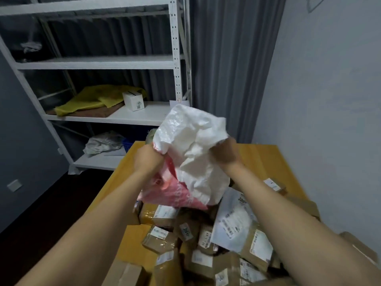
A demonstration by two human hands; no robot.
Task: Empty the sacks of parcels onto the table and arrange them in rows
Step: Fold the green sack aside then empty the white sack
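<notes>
We hold the sack (193, 153) up above the desk (266, 157). Our left grip (148, 159) is clenched on its left edge and our right grip (224, 153) is bunched on its right edge. The sack is white with a pink printed part hanging down, its lower end just over the parcels (185, 234). These lie in a loose heap on the near half of the desk, brown boxes with a white mailer (235, 221) among them. Behind stands a shelf (144, 112) carrying a white box (133, 101) and a yellow bag (90, 100).
</notes>
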